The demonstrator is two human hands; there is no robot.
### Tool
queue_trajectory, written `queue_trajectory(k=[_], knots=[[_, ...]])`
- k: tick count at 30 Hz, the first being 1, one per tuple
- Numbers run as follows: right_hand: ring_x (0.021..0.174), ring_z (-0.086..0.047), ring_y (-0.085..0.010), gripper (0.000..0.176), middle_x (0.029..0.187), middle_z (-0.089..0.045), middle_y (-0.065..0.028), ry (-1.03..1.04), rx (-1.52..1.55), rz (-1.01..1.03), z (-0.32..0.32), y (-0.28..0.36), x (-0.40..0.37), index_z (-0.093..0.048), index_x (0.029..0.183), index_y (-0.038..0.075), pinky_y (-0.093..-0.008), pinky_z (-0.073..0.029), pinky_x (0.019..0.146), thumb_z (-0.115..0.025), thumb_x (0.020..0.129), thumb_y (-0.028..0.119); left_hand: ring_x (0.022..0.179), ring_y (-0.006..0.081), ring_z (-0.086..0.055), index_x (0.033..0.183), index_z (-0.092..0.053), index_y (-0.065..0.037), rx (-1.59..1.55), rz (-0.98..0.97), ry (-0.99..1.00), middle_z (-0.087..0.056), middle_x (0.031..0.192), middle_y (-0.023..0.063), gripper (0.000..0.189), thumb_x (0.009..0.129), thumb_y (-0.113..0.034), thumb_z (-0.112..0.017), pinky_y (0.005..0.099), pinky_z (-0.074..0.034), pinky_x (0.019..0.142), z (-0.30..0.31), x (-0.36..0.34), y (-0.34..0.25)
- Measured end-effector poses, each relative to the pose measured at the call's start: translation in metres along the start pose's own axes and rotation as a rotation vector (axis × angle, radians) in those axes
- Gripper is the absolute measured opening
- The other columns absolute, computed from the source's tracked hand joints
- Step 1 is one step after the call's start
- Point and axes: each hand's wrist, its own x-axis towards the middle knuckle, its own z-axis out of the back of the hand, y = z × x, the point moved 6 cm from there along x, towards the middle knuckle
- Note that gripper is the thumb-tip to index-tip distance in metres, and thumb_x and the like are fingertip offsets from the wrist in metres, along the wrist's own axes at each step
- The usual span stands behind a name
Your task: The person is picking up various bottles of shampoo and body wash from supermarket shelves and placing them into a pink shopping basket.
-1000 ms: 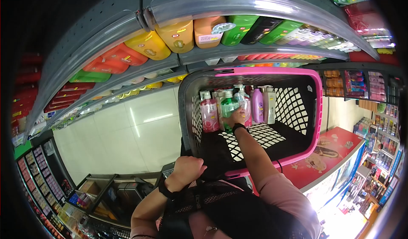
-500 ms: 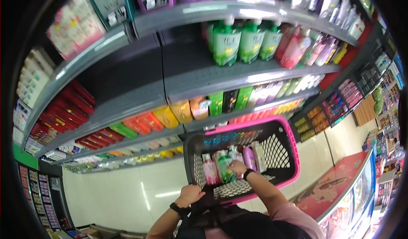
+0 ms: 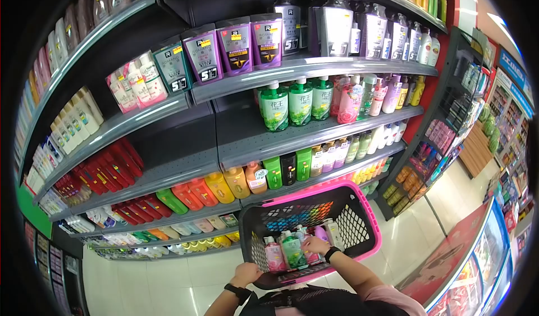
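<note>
A black shopping basket with a pink rim [image 3: 371,220] is in front of me, several bottles standing in it. My left hand [image 3: 247,272] is closed on the basket's near left edge. Inside the basket, my right hand [image 3: 316,247] has its fingers around a pink-and-white pump bottle [image 3: 310,257], whose lower part is partly hidden. Left of that hand are a green pump bottle [image 3: 292,251] and a pink bottle [image 3: 274,256]. Beyond it stand a purple bottle [image 3: 321,233] and a pale bottle [image 3: 334,234].
Store shelves curve across the front, holding green pump bottles [image 3: 301,101], dark and purple boxed sets [image 3: 234,45], red bottles [image 3: 106,167] and orange ones [image 3: 196,193]. A wire rack [image 3: 429,150] stands right of them. A red-sided freezer case [image 3: 449,254] is at the lower right.
The view has tilted upward, so more of the upper shelves shows. My right hand stays inside the basket among the bottles, and my left hand still holds the basket's edge.
</note>
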Motion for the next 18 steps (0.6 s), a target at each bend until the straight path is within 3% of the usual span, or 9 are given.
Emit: queue_trajectory(k=[3,6,11,13,14,18], knots=[[0.06,-0.062,-0.0158,0.033,0.072,-0.065,-0.0093,-0.165,-0.163,0.068,0.001,0.014,-0.008,-0.065,0.089,-0.001,-0.0285,-0.048,0.052,-0.068,0.079,0.031,0.071,0.0315,-0.064,0.073,-0.068,-0.011,-0.046,-0.078,0.036,-0.065,0.072,0.0117,0.032,0.076,-0.041,-0.059,0.0441,-0.051,0.062,0.004,-0.013,-0.004],[0.064,-0.063,-0.0144,0.034,0.071,-0.064,-0.0084,-0.204,-0.174,0.063,-0.001,0.032,-0.014,-0.064,0.092,-0.001,-0.0292,-0.05,0.057,-0.067,0.08,0.03,0.074,0.0318,-0.062,0.083,-0.064,-0.009,-0.279,-0.225,0.201,-0.064,0.076,0.0128,0.03,0.079,-0.038,-0.062,0.0421,-0.048,0.064,-0.01,-0.02,0.008],[0.064,-0.063,-0.0142,0.034,0.071,-0.064,-0.0077,-0.225,-0.079,-0.045,-0.007,0.035,-0.023,-0.063,0.092,-0.002,-0.0289,-0.05,0.058,-0.067,0.08,0.029,0.078,0.0326,-0.061,0.097,-0.062,-0.008,-0.286,-0.416,0.346,-0.064,0.083,0.0135,0.03,0.082,-0.034,-0.061,0.0403,-0.048,0.068,0.071,-0.081,-0.002],[0.064,-0.062,-0.0141,0.035,0.071,-0.064,-0.0079,-0.227,-0.077,-0.051,-0.007,0.032,-0.017,-0.064,0.092,-0.001,-0.0286,-0.05,0.059,-0.067,0.08,0.032,0.083,0.0323,-0.06,0.106,-0.058,-0.008,-0.272,-0.542,0.197,-0.063,0.094,0.013,0.031,0.085,-0.031,-0.06,0.0385,-0.048,0.072,0.138,-0.115,-0.016],[0.064,-0.062,-0.0141,0.035,0.071,-0.064,-0.0079,-0.241,-0.062,-0.079,-0.011,0.026,-0.029,-0.064,0.092,-0.001,-0.0286,-0.05,0.059,-0.067,0.08,0.032,0.083,0.0323,-0.06,0.106,-0.058,-0.008,-0.277,-0.564,0.223,-0.063,0.094,0.013,0.031,0.085,-0.031,-0.06,0.0385,-0.048,0.072,0.161,-0.124,-0.024],[0.065,-0.063,-0.016,0.035,0.071,-0.064,-0.0089,-0.247,-0.221,-0.003,0.02,0.079,-0.022,-0.065,0.088,0.001,-0.0313,-0.049,0.06,-0.067,0.078,0.034,0.089,0.0283,-0.06,0.102,-0.059,-0.006,-0.271,-0.679,-0.225,-0.063,0.097,0.0126,0.029,0.08,-0.023,-0.065,0.0361,-0.047,0.078,0.291,-0.123,-0.067]])
